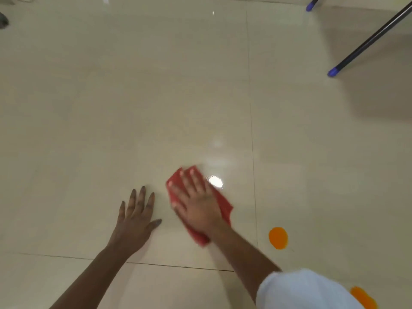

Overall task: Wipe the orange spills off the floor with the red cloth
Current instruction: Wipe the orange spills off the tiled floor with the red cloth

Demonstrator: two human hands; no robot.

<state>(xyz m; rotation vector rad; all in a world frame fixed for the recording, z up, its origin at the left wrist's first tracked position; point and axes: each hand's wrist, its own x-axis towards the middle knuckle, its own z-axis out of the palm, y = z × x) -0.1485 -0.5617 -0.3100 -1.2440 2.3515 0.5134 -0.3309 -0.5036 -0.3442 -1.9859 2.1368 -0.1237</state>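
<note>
My right hand, fingers straight and slightly spread, presses the crumpled red cloth flat on glossy cream floor tiles. Left hand splayed flat beside it. 2 round orange spills to the right.

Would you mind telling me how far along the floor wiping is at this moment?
Looks done: the floor around the red cloth shows no orange. In hand: the right hand presses the cloth flat; the left hand rests on the tile. Left: one orange spill right of the cloth, a second spill at the bottom edge.
</note>
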